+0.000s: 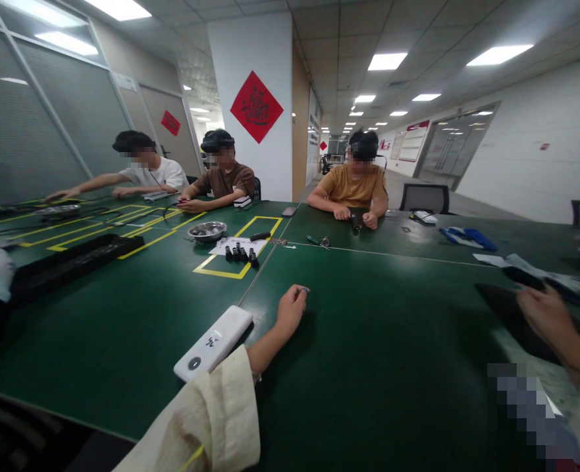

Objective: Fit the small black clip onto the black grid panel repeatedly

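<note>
My left hand (291, 311) is held over the green table (368, 341), closed, with thumb and fingertips pinched together. A tiny bluish spot shows at the fingertips, too small to name. Beside that forearm lies a white power bank (215, 342) with a round dark button and a black handwritten mark. At the right edge, my right hand (545, 318) is closed and blurred over a black flat sheet (503, 314). A dark piece meets its fingertips; what they grip cannot be made out. Pale cloth gloves (560, 278) lie just beyond it.
Black cylindrical parts (240, 254) stand on white paper inside a yellow taped rectangle, near a metal bowl (207, 231). Green-handled pliers (318, 242) lie mid-table. A long black tray (73, 265) is at left. Several people sit around, one opposite (356, 187); blue gloves (468, 238) lie at right.
</note>
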{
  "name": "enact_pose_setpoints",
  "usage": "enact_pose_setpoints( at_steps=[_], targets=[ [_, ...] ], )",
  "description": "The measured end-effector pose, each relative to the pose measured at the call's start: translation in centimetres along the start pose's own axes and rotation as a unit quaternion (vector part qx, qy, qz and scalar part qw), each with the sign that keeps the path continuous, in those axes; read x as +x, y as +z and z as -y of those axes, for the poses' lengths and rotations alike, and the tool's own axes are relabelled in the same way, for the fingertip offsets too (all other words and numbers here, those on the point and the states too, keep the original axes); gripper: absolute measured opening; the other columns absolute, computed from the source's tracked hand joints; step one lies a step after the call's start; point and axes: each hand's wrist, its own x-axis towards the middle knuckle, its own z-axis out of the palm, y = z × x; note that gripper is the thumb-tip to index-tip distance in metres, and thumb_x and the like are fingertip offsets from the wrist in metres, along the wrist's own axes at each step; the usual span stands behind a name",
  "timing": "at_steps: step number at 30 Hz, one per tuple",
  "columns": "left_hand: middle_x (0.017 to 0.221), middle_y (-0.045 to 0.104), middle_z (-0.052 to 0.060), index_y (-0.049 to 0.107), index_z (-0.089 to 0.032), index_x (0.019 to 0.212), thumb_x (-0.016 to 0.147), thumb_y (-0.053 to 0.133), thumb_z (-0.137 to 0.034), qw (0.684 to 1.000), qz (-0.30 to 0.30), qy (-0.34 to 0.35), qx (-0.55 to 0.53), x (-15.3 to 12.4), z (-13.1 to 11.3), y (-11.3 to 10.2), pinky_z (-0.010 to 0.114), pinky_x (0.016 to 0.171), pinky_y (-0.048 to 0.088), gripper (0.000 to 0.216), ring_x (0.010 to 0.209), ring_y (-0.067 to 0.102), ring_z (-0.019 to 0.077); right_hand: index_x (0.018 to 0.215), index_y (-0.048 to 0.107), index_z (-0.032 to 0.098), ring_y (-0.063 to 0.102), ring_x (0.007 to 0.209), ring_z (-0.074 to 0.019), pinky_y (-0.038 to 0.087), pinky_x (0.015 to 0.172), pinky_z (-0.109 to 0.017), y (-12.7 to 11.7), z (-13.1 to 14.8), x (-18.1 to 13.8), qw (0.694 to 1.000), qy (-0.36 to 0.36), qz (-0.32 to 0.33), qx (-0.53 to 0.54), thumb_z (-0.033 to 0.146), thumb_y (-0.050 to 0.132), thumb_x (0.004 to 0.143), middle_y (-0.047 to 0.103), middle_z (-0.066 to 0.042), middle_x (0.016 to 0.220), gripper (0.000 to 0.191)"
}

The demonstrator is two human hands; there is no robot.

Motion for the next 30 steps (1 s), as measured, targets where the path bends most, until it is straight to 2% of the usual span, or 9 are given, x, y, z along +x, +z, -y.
enact_pose_setpoints(
  at_steps=[2,5,8,10,16,21,26,28,30],
  targets=[
    [0.047,0.042,-0.008,0.055,-0.017,0.084,0.078,0.045,-0.037,1.000,0.001,0.000,-0.002,0.0,0.0,0.0,0.019,0.044,0.030,0.024,0.040,0.038,0.0077,0.116,0.056,-0.004,0.034,0.127,-0.0282,0.029,0.101,-0.031,0.2,3.4,-0.2,0.996,-0.013,0.054,0.073,0.034,0.030,0.086,0.033,-0.024,0.137,0.055],
    [0.048,0.042,-0.008,0.056,-0.017,0.083,0.078,0.046,-0.039,1.000,-0.003,-0.002,-0.006,0.0,-0.1,0.1,0.020,0.043,0.030,0.024,0.040,0.039,0.0080,0.108,0.063,0.007,0.030,0.130,-0.0268,0.023,0.105,-0.028,1.3,9.4,-1.9,0.973,-0.130,0.135,0.137,0.040,0.037,0.084,0.030,-0.017,0.140,0.048],
    [0.048,0.042,-0.008,0.055,-0.017,0.082,0.078,0.045,-0.037,1.000,-0.017,0.000,-0.014,-0.1,-0.2,0.0,0.020,0.044,0.031,0.022,0.042,0.039,0.0087,0.105,0.064,0.013,0.029,0.130,-0.0276,0.023,0.107,-0.034,3.0,15.4,-5.3,0.926,-0.240,0.196,0.217,0.055,0.037,0.082,0.031,-0.011,0.140,0.055],
    [0.049,0.042,-0.007,0.052,-0.018,0.080,0.078,0.042,-0.031,0.998,-0.055,0.011,-0.014,-0.2,-0.4,-0.2,0.021,0.047,0.032,0.017,0.044,0.041,0.0096,0.107,0.063,0.014,0.027,0.131,-0.0267,0.020,0.109,-0.036,3.8,19.0,-8.2,0.900,-0.270,0.227,0.256,0.058,0.036,0.082,0.030,-0.010,0.141,0.057],
    [0.066,0.046,-0.003,0.045,-0.020,0.087,0.079,0.039,-0.022,0.977,-0.165,0.129,0.030,-0.7,-1.4,-1.1,0.025,0.061,0.039,0.011,0.062,0.049,0.0128,0.121,0.055,0.016,0.027,0.132,-0.0198,0.019,0.110,-0.035,3.7,27.2,-15.6,0.783,-0.407,0.379,0.278,0.045,0.034,0.090,0.026,-0.007,0.144,0.048],
    [0.089,0.048,0.004,0.041,-0.020,0.093,0.079,0.045,-0.021,0.935,-0.230,0.255,0.089,-1.1,-1.6,-1.2,0.036,0.083,0.038,0.014,0.087,0.049,0.0177,0.118,0.056,0.013,0.027,0.132,-0.0212,0.021,0.110,-0.035,4.0,30.5,-18.3,0.714,-0.479,0.454,0.235,0.040,0.033,0.091,0.024,-0.009,0.146,0.044],
    [0.091,0.047,0.005,0.041,-0.019,0.093,0.079,0.044,-0.018,0.926,-0.217,0.289,0.105,-1.4,-1.5,-1.1,0.038,0.082,0.038,0.015,0.087,0.047,0.0191,0.120,0.056,0.020,0.014,0.136,-0.0221,0.013,0.112,-0.038,4.5,30.7,-19.2,0.668,-0.541,0.466,0.209,0.035,0.040,0.089,0.014,-0.002,0.150,0.038],
    [0.090,0.047,0.004,0.040,-0.020,0.093,0.076,0.042,-0.013,0.925,-0.214,0.293,0.116,-1.5,-1.7,-1.2,0.036,0.081,0.038,0.019,0.086,0.047,0.0180,0.114,0.060,0.024,0.014,0.137,-0.0224,0.014,0.112,-0.039,4.2,30.0,-18.5,0.672,-0.547,0.459,0.195,0.036,0.042,0.088,0.013,0.003,0.150,0.034],
    [0.088,0.048,0.004,0.041,-0.019,0.092,0.071,0.040,-0.008,0.916,-0.207,0.310,0.146,-1.7,-1.9,-1.4,0.035,0.079,0.037,0.024,0.084,0.047,0.0173,0.109,0.062,0.026,0.020,0.135,-0.0224,0.020,0.110,-0.040,4.0,28.6,-16.7,0.717,-0.519,0.431,0.173,0.037,0.041,0.088,0.015,0.003,0.150,0.032]
  ],
)
